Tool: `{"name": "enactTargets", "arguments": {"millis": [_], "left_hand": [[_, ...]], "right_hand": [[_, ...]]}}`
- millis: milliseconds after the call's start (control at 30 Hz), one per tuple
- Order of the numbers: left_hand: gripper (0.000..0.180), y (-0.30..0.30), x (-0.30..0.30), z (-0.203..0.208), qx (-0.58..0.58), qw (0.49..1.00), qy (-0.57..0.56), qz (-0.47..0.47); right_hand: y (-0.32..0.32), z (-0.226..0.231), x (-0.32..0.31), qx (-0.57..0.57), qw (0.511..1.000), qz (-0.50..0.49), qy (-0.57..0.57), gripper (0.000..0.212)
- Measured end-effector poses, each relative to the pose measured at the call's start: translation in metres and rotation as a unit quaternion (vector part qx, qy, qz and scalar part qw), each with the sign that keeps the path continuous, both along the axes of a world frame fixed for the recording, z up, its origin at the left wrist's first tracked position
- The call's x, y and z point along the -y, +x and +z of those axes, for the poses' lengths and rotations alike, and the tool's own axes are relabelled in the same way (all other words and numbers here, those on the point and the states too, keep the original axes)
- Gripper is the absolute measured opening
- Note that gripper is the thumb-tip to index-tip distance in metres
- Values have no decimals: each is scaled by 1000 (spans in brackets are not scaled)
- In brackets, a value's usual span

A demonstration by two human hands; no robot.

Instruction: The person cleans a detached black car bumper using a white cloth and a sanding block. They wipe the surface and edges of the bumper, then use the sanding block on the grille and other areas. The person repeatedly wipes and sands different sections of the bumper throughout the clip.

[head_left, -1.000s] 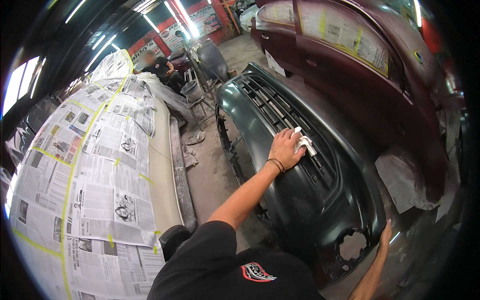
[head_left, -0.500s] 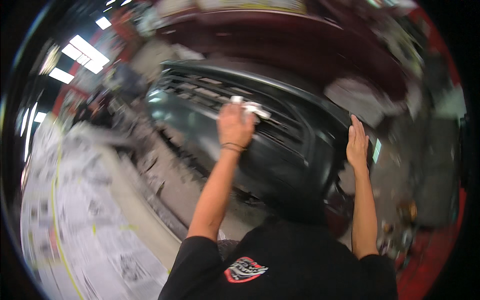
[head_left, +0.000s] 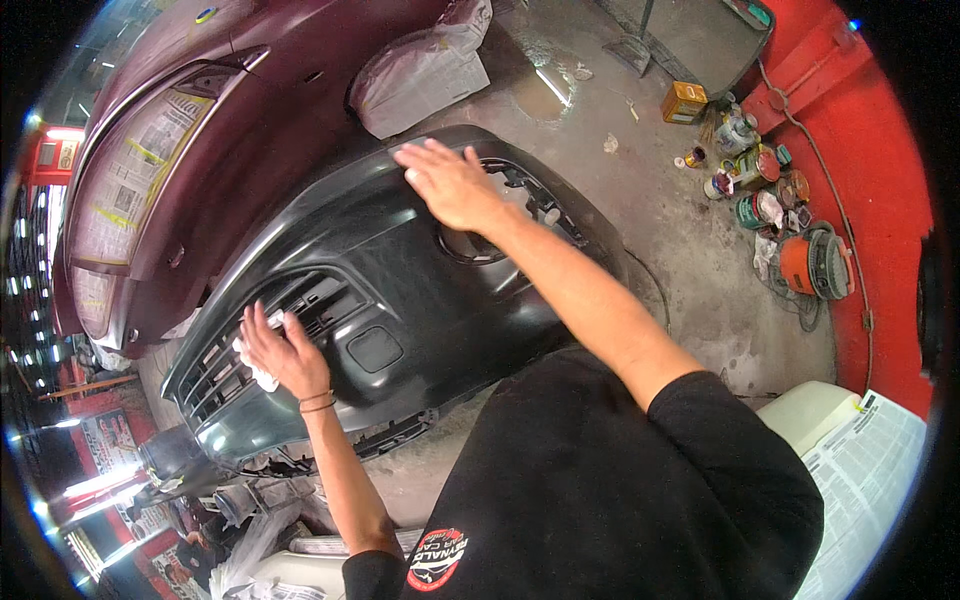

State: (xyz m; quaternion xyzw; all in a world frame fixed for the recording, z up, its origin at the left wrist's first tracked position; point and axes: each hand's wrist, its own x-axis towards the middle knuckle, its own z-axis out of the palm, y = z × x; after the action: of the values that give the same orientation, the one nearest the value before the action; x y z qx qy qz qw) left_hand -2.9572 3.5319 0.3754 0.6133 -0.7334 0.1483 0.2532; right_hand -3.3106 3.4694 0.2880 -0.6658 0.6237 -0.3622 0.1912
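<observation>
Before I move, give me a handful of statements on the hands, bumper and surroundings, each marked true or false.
1. A white cloth is at the left hand. True.
2. The right hand holds a spray gun. False: it holds no tool and is over the black bumper.
3. Dark bands circle the left wrist. True.
4. The car beyond the bumper is white. False: it is maroon.
5. An orange machine stands near the red wall. True.
</observation>
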Motion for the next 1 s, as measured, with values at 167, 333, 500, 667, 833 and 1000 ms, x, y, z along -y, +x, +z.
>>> {"name": "enactTargets", "arguments": {"millis": [167, 333, 500, 667, 833, 1000], "left_hand": [[79, -105, 36, -31, 21, 986, 151, 73], [100, -120, 10, -37, 61, 966, 173, 183], [98, -137, 25, -29, 63, 971, 176, 149], [97, -138, 27, -26, 64, 972, 181, 136], [96, -125, 22, -30, 82, 974, 178, 117], [96, -128, 19, -30, 79, 969, 188, 142]], "right_hand": [[-155, -130, 30, 232, 960, -46, 148, 69], [-145, -118, -108, 127, 980, 48, 145, 62], [-179, -120, -121, 136, 978, 91, 132, 62], [-166, -115, 35, 166, 973, 122, 102, 61], [-176, -129, -51, 160, 975, 127, 88, 61], [-190, -142, -161, 144, 968, 125, 165, 64]]}}
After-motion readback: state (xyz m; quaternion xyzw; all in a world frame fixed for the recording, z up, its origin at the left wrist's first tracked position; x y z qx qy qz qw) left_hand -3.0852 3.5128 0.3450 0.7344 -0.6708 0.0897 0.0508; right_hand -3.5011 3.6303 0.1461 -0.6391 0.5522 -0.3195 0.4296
